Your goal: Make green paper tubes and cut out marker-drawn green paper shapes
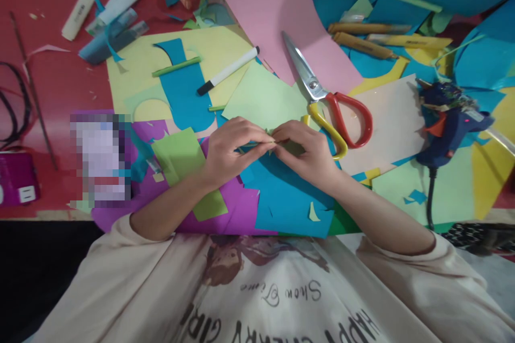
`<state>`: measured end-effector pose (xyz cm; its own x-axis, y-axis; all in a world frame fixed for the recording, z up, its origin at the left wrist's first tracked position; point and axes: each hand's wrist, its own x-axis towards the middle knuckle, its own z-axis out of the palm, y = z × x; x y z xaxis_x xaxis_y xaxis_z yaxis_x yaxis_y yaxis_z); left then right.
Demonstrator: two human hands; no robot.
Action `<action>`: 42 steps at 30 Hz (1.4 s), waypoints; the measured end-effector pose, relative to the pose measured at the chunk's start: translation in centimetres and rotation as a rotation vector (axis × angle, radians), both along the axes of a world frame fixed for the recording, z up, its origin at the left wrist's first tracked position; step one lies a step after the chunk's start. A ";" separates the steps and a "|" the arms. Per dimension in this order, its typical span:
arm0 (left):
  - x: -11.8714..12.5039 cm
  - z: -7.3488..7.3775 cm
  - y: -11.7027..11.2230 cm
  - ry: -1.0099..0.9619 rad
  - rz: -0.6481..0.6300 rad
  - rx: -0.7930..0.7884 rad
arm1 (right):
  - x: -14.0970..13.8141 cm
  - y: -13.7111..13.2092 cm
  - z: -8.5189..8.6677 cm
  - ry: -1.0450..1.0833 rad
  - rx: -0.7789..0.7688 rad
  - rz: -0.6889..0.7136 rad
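Pinching small scrap (pixel 271 132) — left fingers (pixel 255 134), right fingers (pixel 288 132) closed (scissors (pixel 315 89) crowd right) — room toward blue sheet's near edge (pixel 293 229).

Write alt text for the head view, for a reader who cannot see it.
A person's left hand and right hand meet at the fingertips, pinching a scrap too small to identify above blue paper. Scissors with red and yellow handles lie beyond the right hand, with a dark blue glue gun farther right and a white marker beyond the left hand.
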<state>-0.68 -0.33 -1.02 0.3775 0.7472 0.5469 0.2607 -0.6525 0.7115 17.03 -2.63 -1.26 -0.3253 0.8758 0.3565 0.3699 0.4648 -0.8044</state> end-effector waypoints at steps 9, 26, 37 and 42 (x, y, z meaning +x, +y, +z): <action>-0.1 0.1 0.0 -0.007 -0.020 -0.034 | -0.1 0.0 0.1 0.009 -0.030 -0.004; 0.1 0.3 0.0 0.044 -0.011 -0.158 | 0.0 0.2 0.8 0.157 -0.136 -0.103; 0.1 0.3 -0.1 0.101 -0.022 -0.183 | 0.0 0.0 1.0 0.103 -0.146 -0.086; 0.0 0.5 0.0 0.081 -0.022 -0.209 | 0.1 0.0 1.0 0.134 -0.143 -0.057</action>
